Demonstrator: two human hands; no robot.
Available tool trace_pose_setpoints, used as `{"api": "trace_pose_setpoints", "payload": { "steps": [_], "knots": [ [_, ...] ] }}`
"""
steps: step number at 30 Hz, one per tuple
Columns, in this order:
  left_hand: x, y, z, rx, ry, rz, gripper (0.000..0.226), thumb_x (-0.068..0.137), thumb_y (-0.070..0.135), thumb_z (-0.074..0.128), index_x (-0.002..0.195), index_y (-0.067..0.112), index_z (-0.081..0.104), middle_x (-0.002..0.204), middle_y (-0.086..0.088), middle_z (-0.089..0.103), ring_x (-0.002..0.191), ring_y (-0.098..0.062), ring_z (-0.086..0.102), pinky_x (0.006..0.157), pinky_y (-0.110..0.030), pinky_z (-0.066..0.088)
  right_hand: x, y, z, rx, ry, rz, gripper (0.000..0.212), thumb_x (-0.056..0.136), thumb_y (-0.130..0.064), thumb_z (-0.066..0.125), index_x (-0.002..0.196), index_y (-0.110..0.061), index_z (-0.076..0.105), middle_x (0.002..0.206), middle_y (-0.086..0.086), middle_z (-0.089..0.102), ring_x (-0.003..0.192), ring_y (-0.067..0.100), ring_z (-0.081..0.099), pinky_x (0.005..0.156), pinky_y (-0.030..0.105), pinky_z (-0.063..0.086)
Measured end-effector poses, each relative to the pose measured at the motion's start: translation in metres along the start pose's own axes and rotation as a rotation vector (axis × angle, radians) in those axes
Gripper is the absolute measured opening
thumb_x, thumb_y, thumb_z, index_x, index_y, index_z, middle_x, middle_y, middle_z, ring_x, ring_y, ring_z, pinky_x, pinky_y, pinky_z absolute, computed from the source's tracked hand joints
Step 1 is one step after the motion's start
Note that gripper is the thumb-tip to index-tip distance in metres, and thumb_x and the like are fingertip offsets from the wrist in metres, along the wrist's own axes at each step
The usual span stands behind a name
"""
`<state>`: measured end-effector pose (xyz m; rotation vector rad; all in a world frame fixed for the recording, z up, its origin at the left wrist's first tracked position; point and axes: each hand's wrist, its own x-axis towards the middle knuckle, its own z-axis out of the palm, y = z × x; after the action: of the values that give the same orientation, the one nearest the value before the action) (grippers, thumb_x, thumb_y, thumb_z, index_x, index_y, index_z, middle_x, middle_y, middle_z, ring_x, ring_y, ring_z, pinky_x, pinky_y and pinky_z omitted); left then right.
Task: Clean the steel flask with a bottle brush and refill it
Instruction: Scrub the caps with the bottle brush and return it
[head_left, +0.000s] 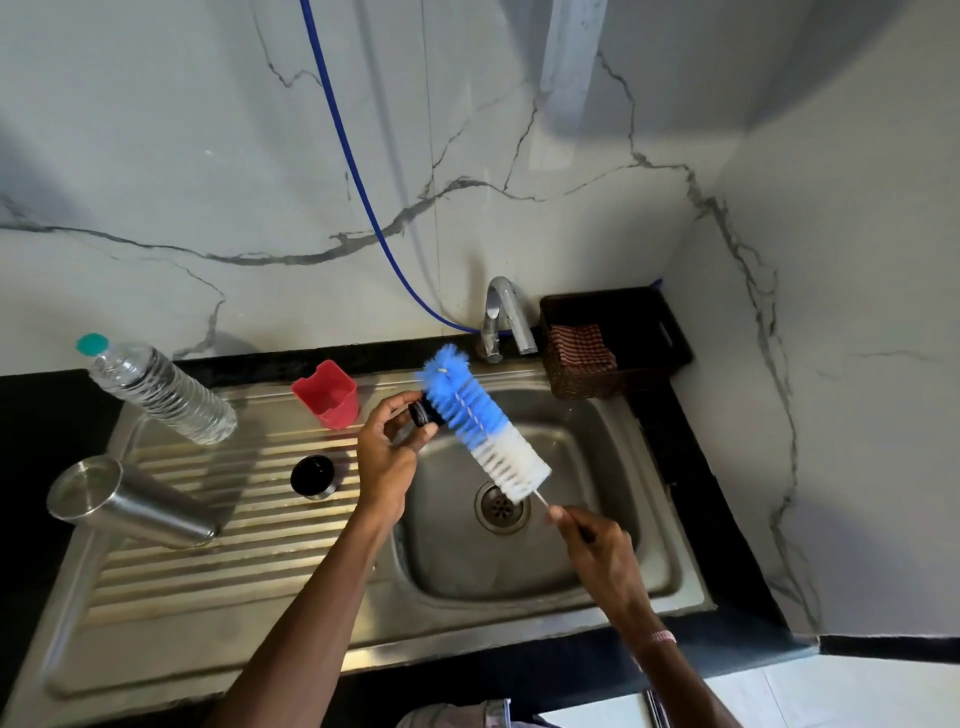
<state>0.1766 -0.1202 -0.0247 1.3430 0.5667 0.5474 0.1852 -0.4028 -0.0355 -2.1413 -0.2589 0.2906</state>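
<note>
The steel sink (519, 618) fills the worktop. The steel flask (130, 504) rests on its ribbed drainer at nine o'clock from the basin, well apart from both hands, with the water bottle (161, 389) at eleven. Over the basin the bottle brush (483, 421) slants, blue tip toward twelve. The right hand (597, 551) pinches its thin wire handle at five o'clock. The left hand (384, 457) curls its fingers round a small black stopper (423, 413), which touches the blue bristles. The step looks like scrubbing the stopper. To do it well, keep it over the basin, turn it against the bristles, and grip nearer the head so the wire flexes less.
</note>
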Motion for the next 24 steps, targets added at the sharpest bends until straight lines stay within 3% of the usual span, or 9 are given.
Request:
{"api": "trace_pose_setpoints", "payload": {
  "steps": [2,5,8,12,16,19,21,24],
  "knots": [
    [0.003,0.003,-0.004,-0.032,0.009,0.014,0.044,0.08,-0.015,0.075,0.113,0.014,0.068,0.112,-0.002,0.074,0.106,-0.013,0.07,0.09,-0.025,0.054,-0.013,0.015,-0.004,0.006,-0.006,0.007,0.057,0.084,-0.082,0.047,0.09,-0.034,0.076,0.058,-0.005,0.054,0.053,0.002,0.041,0.054,0.027,0.038],
    [0.003,0.001,-0.005,-0.075,-0.004,0.017,0.042,0.074,-0.009,0.082,0.104,0.017,0.068,0.113,-0.014,0.071,0.105,-0.019,0.069,0.091,-0.033,0.056,-0.013,0.016,-0.003,0.013,-0.001,0.019,0.053,0.083,-0.082,0.047,0.089,-0.037,0.076,0.061,-0.002,0.058,0.054,0.0,0.042,0.054,0.027,0.041],
    [0.002,-0.005,-0.003,-0.07,-0.013,0.037,0.039,0.07,-0.004,0.088,0.099,0.013,0.068,0.114,-0.023,0.068,0.105,-0.028,0.068,0.09,-0.038,0.056,0.003,-0.01,0.001,0.005,-0.003,-0.025,0.047,0.09,-0.069,0.053,0.086,-0.028,0.076,0.056,-0.009,0.049,0.053,0.001,0.041,0.055,0.023,0.038],
    [0.0,-0.007,-0.002,-0.016,-0.025,0.077,0.038,0.071,-0.011,0.085,0.097,0.01,0.069,0.113,-0.022,0.068,0.104,-0.026,0.07,0.091,-0.035,0.056,0.021,-0.033,-0.001,-0.021,-0.026,-0.049,0.025,0.097,-0.041,0.064,0.086,-0.025,0.079,0.053,-0.026,0.053,0.051,-0.004,0.051,0.054,0.012,0.034],
    [0.004,-0.005,-0.009,-0.077,-0.013,0.067,0.039,0.083,-0.015,0.073,0.113,0.01,0.069,0.114,-0.008,0.074,0.109,-0.023,0.07,0.098,-0.036,0.056,0.007,-0.006,-0.008,0.022,-0.058,-0.025,0.034,0.095,-0.054,0.061,0.086,-0.027,0.079,0.054,-0.023,0.054,0.053,-0.002,0.049,0.055,0.014,0.036],
    [0.006,-0.003,-0.015,-0.225,-0.002,-0.067,0.037,0.1,-0.007,0.056,0.133,0.008,0.063,0.124,-0.007,0.073,0.117,-0.021,0.069,0.098,-0.033,0.057,-0.008,0.021,-0.017,0.04,-0.068,-0.014,0.042,0.085,-0.073,0.052,0.091,-0.038,0.077,0.064,-0.012,0.065,0.058,-0.003,0.049,0.057,0.026,0.042],
    [0.005,-0.001,-0.013,-0.282,-0.028,-0.162,0.034,0.104,-0.006,0.046,0.131,0.006,0.063,0.12,-0.003,0.076,0.114,-0.018,0.071,0.097,-0.032,0.057,-0.01,0.025,-0.019,0.037,-0.079,-0.012,0.042,0.084,-0.074,0.051,0.092,-0.04,0.076,0.067,-0.013,0.067,0.058,-0.004,0.051,0.057,0.022,0.042],
    [-0.003,0.003,-0.002,-0.341,-0.105,-0.256,0.034,0.104,-0.008,0.04,0.12,0.008,0.066,0.109,0.0,0.079,0.104,-0.014,0.074,0.088,-0.027,0.06,0.002,0.01,-0.01,0.083,-0.058,-0.03,0.051,0.085,-0.072,0.053,0.086,-0.027,0.078,0.055,-0.016,0.05,0.053,0.0,0.041,0.053,0.018,0.034]
  ]
}}
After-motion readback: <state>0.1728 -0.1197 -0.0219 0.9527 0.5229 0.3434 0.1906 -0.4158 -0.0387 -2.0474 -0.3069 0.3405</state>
